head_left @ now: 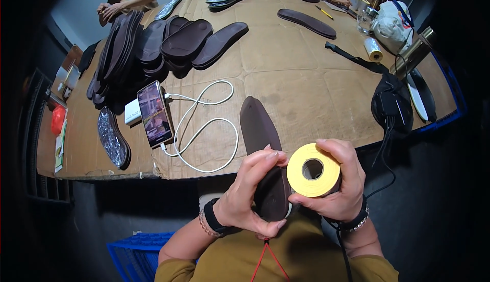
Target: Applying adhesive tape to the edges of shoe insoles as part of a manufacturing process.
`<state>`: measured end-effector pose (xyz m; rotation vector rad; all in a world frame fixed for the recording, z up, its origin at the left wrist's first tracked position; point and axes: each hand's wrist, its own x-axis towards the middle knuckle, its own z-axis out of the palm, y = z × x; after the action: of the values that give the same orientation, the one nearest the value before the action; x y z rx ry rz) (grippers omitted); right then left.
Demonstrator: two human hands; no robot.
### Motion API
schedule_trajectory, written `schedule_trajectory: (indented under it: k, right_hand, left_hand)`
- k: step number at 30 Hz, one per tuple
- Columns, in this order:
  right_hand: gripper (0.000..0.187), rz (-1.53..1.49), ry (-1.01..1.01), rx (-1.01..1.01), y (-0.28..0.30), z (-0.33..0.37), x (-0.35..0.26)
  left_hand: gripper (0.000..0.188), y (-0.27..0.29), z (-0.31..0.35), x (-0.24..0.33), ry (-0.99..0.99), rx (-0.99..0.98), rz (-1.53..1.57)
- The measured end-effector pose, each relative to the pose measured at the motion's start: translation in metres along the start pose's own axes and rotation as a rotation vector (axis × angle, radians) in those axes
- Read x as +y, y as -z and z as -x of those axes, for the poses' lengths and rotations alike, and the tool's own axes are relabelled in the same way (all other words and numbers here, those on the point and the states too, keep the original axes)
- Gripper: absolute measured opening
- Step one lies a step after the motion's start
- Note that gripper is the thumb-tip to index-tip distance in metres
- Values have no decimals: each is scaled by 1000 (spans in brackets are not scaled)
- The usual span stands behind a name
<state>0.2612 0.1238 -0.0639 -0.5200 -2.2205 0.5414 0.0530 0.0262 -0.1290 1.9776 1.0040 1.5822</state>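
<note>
My left hand (251,192) is closed around a dark brown shoe insole (271,195), thumb at its near end and fingers across its middle. Beyond those fingers a brown insole length (258,124) reaches over the table; whether it is the same piece or a second one I cannot tell. A pale strip shows along the near right edge of the held insole. In my right hand (344,182) is a roll of yellow tape or labels (326,177), its hollow core turned up. The roll sits right beside the insole.
A cardboard-covered table (286,72) bears a pile of brown insoles (120,52), a phone (154,113) with a white cable (206,121), and a foil-patterned insole (112,136). A black pouch (390,103) and metal flask (414,52) stand right. Two people sit across; a blue crate (135,256) is below.
</note>
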Motion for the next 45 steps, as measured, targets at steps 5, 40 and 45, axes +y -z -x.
schedule_trajectory:
  k: [5,40,45]
  right_hand:
    - [89,-5,-16,32,-6,1,2]
    - [84,78,157,-60,-50,-14,25]
    - [89,63,135,-141,-45,-19,26]
  left_hand:
    - [115,-2,4,-5,22,15,25]
    - [89,37,15,-12,402,-128,-109]
    - [88,39,11,-17,381,-122,-61]
